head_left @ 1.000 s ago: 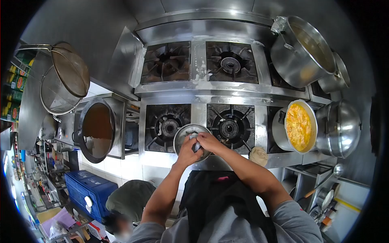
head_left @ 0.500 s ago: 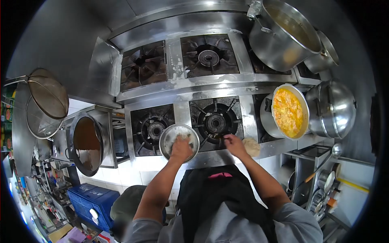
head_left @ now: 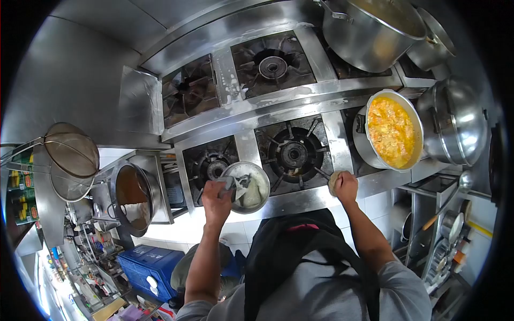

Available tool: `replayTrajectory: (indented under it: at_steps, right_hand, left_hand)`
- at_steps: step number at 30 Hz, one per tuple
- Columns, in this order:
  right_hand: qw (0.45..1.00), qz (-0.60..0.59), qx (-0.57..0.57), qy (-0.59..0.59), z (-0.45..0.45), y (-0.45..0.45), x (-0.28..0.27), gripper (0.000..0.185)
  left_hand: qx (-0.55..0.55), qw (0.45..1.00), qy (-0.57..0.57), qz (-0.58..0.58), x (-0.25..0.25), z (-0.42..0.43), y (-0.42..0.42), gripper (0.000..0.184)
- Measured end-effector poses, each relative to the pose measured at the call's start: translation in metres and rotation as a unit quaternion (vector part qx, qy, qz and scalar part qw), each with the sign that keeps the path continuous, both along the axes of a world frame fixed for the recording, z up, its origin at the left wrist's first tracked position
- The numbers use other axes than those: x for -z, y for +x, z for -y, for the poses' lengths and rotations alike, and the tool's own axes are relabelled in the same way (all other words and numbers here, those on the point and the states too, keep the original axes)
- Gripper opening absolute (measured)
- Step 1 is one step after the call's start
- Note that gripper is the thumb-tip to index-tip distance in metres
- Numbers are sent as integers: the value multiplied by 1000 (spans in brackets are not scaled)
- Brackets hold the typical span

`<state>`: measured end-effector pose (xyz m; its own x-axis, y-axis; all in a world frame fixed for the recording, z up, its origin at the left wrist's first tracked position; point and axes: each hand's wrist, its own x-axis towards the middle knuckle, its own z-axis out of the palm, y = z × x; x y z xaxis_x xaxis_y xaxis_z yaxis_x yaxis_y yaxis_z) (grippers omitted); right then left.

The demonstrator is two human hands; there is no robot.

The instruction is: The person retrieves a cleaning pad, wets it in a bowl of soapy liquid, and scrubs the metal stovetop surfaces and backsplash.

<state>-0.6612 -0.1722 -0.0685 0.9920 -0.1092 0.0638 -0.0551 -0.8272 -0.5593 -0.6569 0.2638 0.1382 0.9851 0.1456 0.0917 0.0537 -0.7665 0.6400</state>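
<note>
A round metal bowl (head_left: pixel 262 204) stands at the front of the stove, left of the middle burner (head_left: pixel 294 154). It holds whitish liquid and a pale, soft lump. At the bowl's left rim is my left hand (head_left: pixel 215 203), closed on a wet grey cloth-like piece (head_left: pixel 230 185) that hangs over the bowl; its exact kind is unclear. My right hand (head_left: pixel 347 187) is closed on a crumpled beige cloth (head_left: pixel 334 183) at the stove's front edge, right of the middle burner. The fingers partly cover that cloth.
A pot of orange-yellow food (head_left: pixel 395 134) stands on the right, beside a shiny rounded metal vessel (head_left: pixel 452 122). A large stockpot (head_left: pixel 364 40) is behind. On the left are a pan of brown liquid (head_left: pixel 131 187) and hanging strainers (head_left: pixel 72 150). Another person crouches near a blue box (head_left: pixel 147 267).
My left hand has come up out of the bowl to its left rim, with the grey piece. My right hand has moved right from the burner and taken hold of the beige cloth.
</note>
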Motion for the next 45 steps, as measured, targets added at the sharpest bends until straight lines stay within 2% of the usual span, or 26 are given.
replayTrajectory:
  at_steps: [2, 5, 6, 7, 9, 10, 11, 15, 16, 18, 20, 21, 23, 26, 27, 30, 32, 33, 36, 38, 39, 40, 42, 43, 44, 45]
  right_hand:
    - [999, -13, 17, -43, -2, 3, 3, 8]
    - [999, 4, 16, -42, -1, 4, 8, 9]
    - [999, 3, 17, -41, 0, 3, 8, 9]
    - [999, 9, 7, -45, 2, 1, 9, 8]
    - [998, 34, 4, -48, 2, 6, 13, 8]
    - [999, 20, 1, -41, 3, 10, 11, 9]
    - [999, 0, 0, -35, 4, 8, 10, 9]
    - [997, 2, -2, -74, 0, 10, 17, 11]
    - [998, 5, -2, -69, 0, 10, 16, 12]
    - [998, -2, 3, -62, 0, 8, 18, 14]
    - [998, 0, 3, -68, 0, 7, 22, 15]
    - [997, 0, 5, -75, 0, 7, 24, 15]
    - [997, 1, -9, -78, 2, 8, 23, 15]
    - [997, 20, 0, -75, 1, 11, 27, 15]
    - [997, 22, -2, -80, 1, 12, 28, 16]
    - [996, 14, -2, -83, 5, 6, 34, 17]
    - [996, 10, -4, -93, 7, 4, 43, 18]
    - [996, 9, 0, -94, 7, 3, 45, 18]
    - [996, 1, -14, -86, 7, 6, 40, 17]
    - [996, 3, -10, -89, 3, 6, 40, 18]
    - [996, 8, -12, -93, 5, 5, 41, 18]
    - [996, 6, -18, -92, 5, 5, 39, 18]
    - [994, 19, -17, -105, 7, 8, 40, 19]
    - [994, 22, -18, -103, 7, 9, 39, 19]
    - [995, 11, -18, -98, 7, 10, 37, 20]
    - [995, -1, -15, -94, 6, 10, 37, 20]
  left_hand:
    - [8, 999, 27, 43, -16, -1, 4, 28]
    - [-6, 998, 49, 43, -44, 9, 9, 30]
    - [-19, 1000, 15, 8, -28, 2, 6, 30]
    - [33, 998, 50, 22, -6, -4, 5, 25]
    - [7, 999, 19, -46, 52, -24, -16, 21]
    - [7, 996, -2, -86, 46, -22, -6, 21]
    - [15, 997, 0, -81, 45, -27, 17, 21]
    - [66, 983, 88, 147, 23, -30, 152, 36]
    - [119, 973, 106, 168, 16, -25, 198, 27]
    - [145, 960, 139, 196, 31, -17, 273, 36]
    - [187, 942, 214, 176, 59, -18, 330, 42]
    - [185, 942, 215, 177, 76, -20, 337, 42]
    - [230, 901, 329, 164, 104, -20, 347, 47]
    - [183, 941, 249, 140, 155, -26, 316, 60]
    - [203, 951, 219, 82, 139, -16, 304, 62]
    - [191, 953, 214, 100, 132, -10, 310, 64]
    - [159, 959, 232, 44, 135, -24, 353, 66]
    - [191, 941, 263, 93, 148, -45, 391, 65]
    - [209, 940, 252, 96, 128, -53, 495, 55]
    - [209, 932, 266, 133, 141, -59, 536, 52]
    - [202, 923, 281, 170, 148, -64, 541, 49]
    - [189, 949, 231, 102, 151, -63, 524, 47]
    - [144, 949, 279, 36, 150, -43, 445, 49]
    - [160, 948, 276, 16, 143, -32, 398, 51]
    - [178, 926, 323, 77, 151, -27, 357, 52]
    - [182, 936, 290, 86, 153, -23, 323, 51]
